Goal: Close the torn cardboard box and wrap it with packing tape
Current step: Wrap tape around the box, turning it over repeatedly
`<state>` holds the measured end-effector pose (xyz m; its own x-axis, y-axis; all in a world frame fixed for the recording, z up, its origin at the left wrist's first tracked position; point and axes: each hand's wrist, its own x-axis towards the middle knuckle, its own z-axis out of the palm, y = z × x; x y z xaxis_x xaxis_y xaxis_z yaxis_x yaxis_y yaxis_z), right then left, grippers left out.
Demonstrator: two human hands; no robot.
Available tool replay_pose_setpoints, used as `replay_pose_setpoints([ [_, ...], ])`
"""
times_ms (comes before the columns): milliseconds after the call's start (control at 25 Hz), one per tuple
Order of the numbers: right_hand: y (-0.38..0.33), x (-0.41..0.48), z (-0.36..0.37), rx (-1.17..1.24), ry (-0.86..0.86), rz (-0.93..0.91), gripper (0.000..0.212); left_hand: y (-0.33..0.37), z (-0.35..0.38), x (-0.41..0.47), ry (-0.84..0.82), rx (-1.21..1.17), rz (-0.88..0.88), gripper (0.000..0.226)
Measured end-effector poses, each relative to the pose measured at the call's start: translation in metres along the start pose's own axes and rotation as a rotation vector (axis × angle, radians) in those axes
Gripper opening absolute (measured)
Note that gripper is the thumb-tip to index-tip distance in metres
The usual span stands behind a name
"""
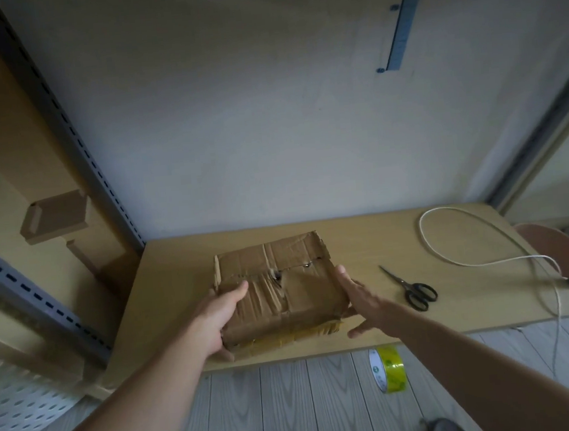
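Cardboard, brown and creased, makes up the torn box at the middle of the head view. It lies flat on the light wooden table, nearer the table's front edge than the wall. Its top flaps are down and meet along a ragged seam with a dark hole near the centre. Yellowish tape shows along the lower front face.

Your left hand grasps the box at its near left corner. The thumb lies across the top face, pointing toward the seam, while the fingers curl round the lower front corner, down by the table. Your right hand is spread with the fingers straight and laid against the right side of the box. One fingertip reaches the top right edge, and the lowest finger stretches over the table just beside the front right corner. This hand presses rather than grips and encloses nothing.

Black-handled scissors lie on the table just right of your right hand, blades together and pointing toward the wall. A white cord loops over the far right part of the table and trails off its right edge toward the floor. The roll of packing tape, with green and yellow on it, stands on its edge on the grey plank floor, below the table's front edge and apart from both hands. Grey slotted shelf uprights stand at the left.
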<state>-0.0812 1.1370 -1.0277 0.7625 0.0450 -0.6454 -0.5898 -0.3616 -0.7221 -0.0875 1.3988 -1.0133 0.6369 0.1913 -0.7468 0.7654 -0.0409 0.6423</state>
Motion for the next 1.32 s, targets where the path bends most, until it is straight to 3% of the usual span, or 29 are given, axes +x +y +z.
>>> replay_pose_setpoints([
  [80, 0.019, -0.002, -0.001, -0.028, 0.191, -0.108, 0.061, 0.007, 0.003, 0.006, 0.026, -0.051, 0.031, 0.101],
  [160, 0.045, -0.006, -0.005, -0.220, 0.442, -0.256, 0.046, 0.012, 0.012, 0.010, 0.017, -0.013, 0.056, 0.095],
  [280, 0.078, -0.023, -0.010, -0.401, 0.729, -0.210, 0.030, 0.018, 0.024, 0.011, 0.034, 0.091, 0.102, 0.087],
  [360, 0.099, -0.031, -0.009, -0.400, 0.851, -0.098, 0.046, 0.019, 0.031, 0.010, 0.037, 0.187, 0.124, 0.085],
  [440, 0.125, -0.035, -0.004, -0.375, 0.868, 0.077, 0.070, 0.018, 0.036, 0.007, 0.113, 0.373, 0.210, 0.083],
  [560, 0.152, -0.028, 0.001, -0.365, 0.607, 0.315, 0.097, 0.011, 0.041, -0.004, 0.364, 0.668, 0.610, 0.069],
  [600, 0.154, -0.027, 0.001, -0.363, 0.503, 0.327, 0.097, 0.007, 0.044, -0.008, 0.446, 0.768, 0.815, 0.068],
  [680, 0.156, -0.024, 0.002, -0.276, 0.430, 0.255, 0.079, 0.000, 0.054, -0.018, 0.536, 0.911, 1.195, 0.064],
  [760, 0.154, -0.022, 0.000, -0.038, 0.454, 0.127, 0.054, -0.003, 0.071, -0.033, 0.496, 0.919, 1.490, 0.055],
  [880, 0.151, -0.020, -0.009, 0.285, 0.471, 0.075, 0.037, -0.013, 0.101, -0.052, 0.220, 0.924, 1.797, 0.033],
  [960, 0.147, -0.020, -0.015, 0.353, 0.446, 0.119, 0.025, -0.028, 0.117, -0.051, 0.067, 1.021, 1.791, 0.018],
  [1040, 0.141, -0.022, -0.020, 0.418, 0.413, 0.138, 0.006, -0.039, 0.125, -0.042, 0.002, 1.079, 1.632, 0.019],
  [1320, 0.127, -0.017, -0.031, 0.491, 0.322, 0.254, 0.011, -0.040, 0.146, -0.037, -0.146, 1.131, 1.342, 0.020],
])
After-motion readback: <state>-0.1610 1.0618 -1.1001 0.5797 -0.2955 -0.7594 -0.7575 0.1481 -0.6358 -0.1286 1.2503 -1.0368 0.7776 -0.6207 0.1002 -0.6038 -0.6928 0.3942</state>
